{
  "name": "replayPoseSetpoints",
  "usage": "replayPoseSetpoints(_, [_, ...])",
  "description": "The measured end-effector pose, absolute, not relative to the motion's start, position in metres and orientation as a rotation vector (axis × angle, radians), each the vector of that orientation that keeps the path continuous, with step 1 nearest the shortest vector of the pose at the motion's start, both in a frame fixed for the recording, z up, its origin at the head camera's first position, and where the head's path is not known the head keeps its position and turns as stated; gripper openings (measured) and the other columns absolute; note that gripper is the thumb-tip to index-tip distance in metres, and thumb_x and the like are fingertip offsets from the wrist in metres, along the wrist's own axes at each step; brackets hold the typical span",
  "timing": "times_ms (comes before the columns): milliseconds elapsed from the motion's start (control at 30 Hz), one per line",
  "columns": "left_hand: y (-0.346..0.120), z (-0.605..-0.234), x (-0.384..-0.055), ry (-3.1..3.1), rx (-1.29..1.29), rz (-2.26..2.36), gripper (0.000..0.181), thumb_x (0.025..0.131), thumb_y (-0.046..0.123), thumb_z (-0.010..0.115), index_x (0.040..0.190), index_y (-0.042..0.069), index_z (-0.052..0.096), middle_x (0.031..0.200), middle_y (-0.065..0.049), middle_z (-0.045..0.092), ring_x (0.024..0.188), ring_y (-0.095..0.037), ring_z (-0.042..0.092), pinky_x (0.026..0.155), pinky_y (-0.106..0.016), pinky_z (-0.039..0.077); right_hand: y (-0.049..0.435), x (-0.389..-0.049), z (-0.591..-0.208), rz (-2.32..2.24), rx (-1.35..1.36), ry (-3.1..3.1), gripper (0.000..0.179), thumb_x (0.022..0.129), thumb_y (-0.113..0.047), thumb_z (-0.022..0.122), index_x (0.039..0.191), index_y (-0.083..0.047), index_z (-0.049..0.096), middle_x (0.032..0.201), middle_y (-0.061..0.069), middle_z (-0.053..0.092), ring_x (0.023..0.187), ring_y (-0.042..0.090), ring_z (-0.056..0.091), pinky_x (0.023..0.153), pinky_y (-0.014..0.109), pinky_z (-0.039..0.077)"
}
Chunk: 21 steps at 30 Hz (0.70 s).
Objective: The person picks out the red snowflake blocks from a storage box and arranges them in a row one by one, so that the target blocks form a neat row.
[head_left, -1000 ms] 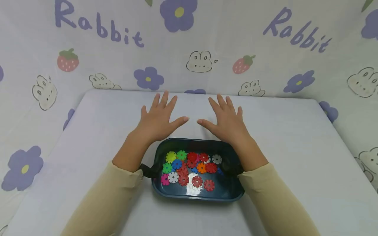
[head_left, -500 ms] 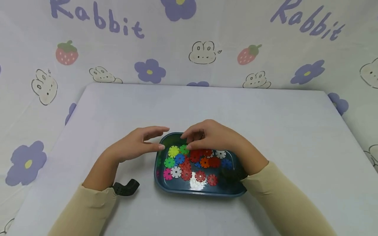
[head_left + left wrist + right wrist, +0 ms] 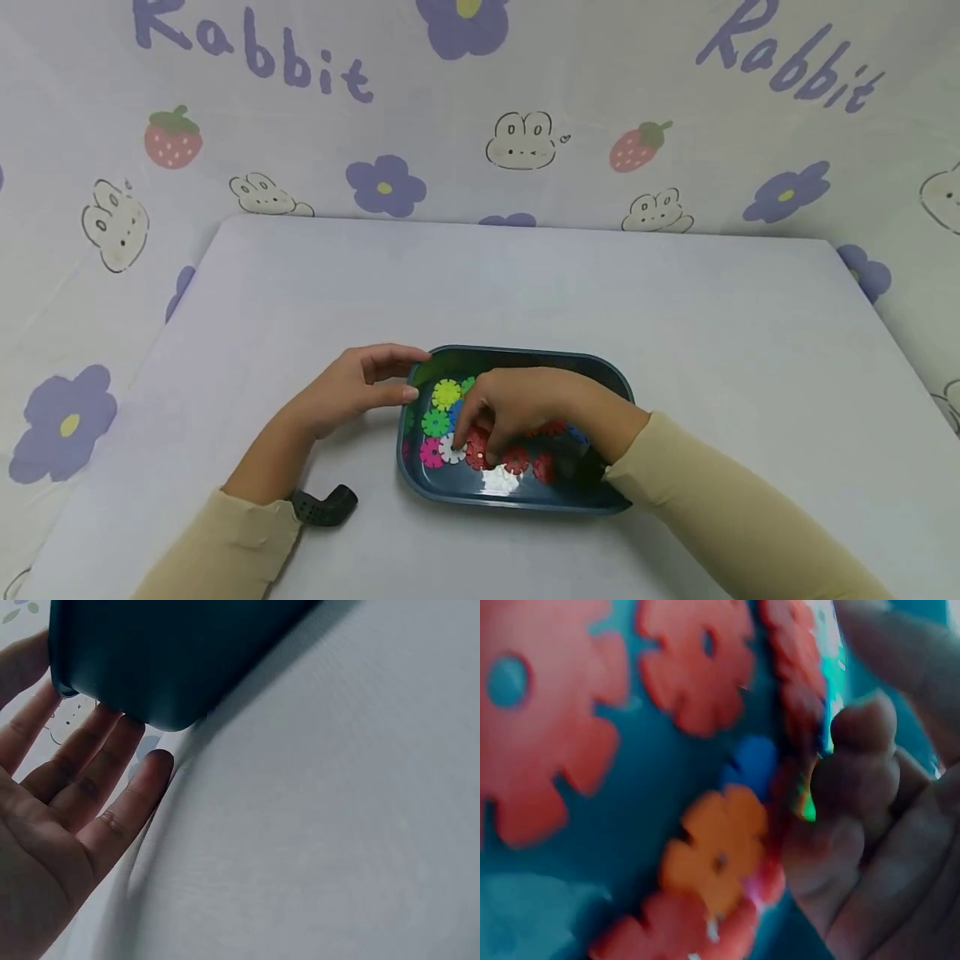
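A dark teal tray [image 3: 517, 503] holds several notched plastic snowflake discs, among them a yellow one [image 3: 446, 393], a green one [image 3: 436, 422] and a pink one [image 3: 431, 452]. My left hand [image 3: 341, 387] is at the tray's back left corner, thumb by the rim; the left wrist view has its fingers fairly straight beneath the corner. Inside the tray, my right hand [image 3: 528, 400] reaches down, forefinger near a white disc [image 3: 448, 454] and thumb by a red disc [image 3: 477, 446]. Whether it pinches either is unclear. An orange disc [image 3: 720, 847] shows beside its bent fingers in the right wrist view.
The tray stands on a white-covered table [image 3: 712, 350]. Behind rises a white cloth backdrop [image 3: 450, 108] with printed rabbits, flowers and strawberries. A black wrist device [image 3: 326, 505] hangs below the left cuff.
Both hands were spread beyond the tray, then drew back. My left hand has come to the tray's left corner. My right hand has gone down among the discs.
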State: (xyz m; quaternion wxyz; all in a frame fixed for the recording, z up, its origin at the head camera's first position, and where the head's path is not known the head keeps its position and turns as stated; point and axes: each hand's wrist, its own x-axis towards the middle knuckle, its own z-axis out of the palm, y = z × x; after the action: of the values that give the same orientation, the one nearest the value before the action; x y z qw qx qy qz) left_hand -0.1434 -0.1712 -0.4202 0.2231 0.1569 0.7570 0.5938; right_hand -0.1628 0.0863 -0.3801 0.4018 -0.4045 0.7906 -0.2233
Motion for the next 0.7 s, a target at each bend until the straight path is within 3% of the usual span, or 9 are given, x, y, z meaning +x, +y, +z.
replayPoseSetpoints(167, [-0.172,-0.424,-0.144,2.096,0.463,1.654,0.046,0.088,0.022,0.074,0.131,0.016,0.062,0.135,-0.004,0.061,0.126,-0.026,0.056,0.095,-0.036,0.054,0.078,-0.161,-0.387,-0.51,-1.028,2.028,0.021,0.078,-0.013,0.083,0.093,-0.027,0.078,0.081,-0.012,0.066,0.08,0.009,0.055,0.063,0.023,0.051])
replayPoseSetpoints(367, [-0.172,-0.424,-0.148,2.086,0.491,1.669,0.044,0.089,0.022,0.074,0.131,0.017,0.062,0.135,-0.003,0.06,0.126,-0.024,0.056,0.096,-0.035,0.053,0.08,-0.165,-0.388,-0.639,-1.048,2.007,0.014,0.079,-0.017,0.083,0.08,-0.026,0.073,0.079,-0.01,0.065,0.071,0.008,0.054,0.06,0.023,0.048])
replayPoseSetpoints(533, [-0.172,-0.424,-0.149,2.065,0.514,1.681,0.046,0.089,0.021,0.074,0.132,0.014,0.061,0.136,-0.006,0.06,0.126,-0.026,0.056,0.096,-0.036,0.053,0.08,-0.168,-0.385,-0.777,-1.08,1.928,0.01,0.083,-0.023,0.08,0.082,-0.026,0.07,0.084,-0.009,0.066,0.071,0.006,0.057,0.065,0.023,0.052])
replayPoseSetpoints(700, [-0.176,-0.426,-0.146,2.087,0.478,1.656,0.046,0.088,0.024,0.075,0.131,0.019,0.062,0.134,-0.001,0.062,0.125,-0.023,0.056,0.098,-0.037,0.052,0.075,-0.168,-0.375,-0.905,-1.099,1.907,0.009,0.086,-0.023,0.078,0.086,-0.022,0.068,0.082,-0.008,0.07,0.07,0.009,0.062,0.068,0.027,0.056])
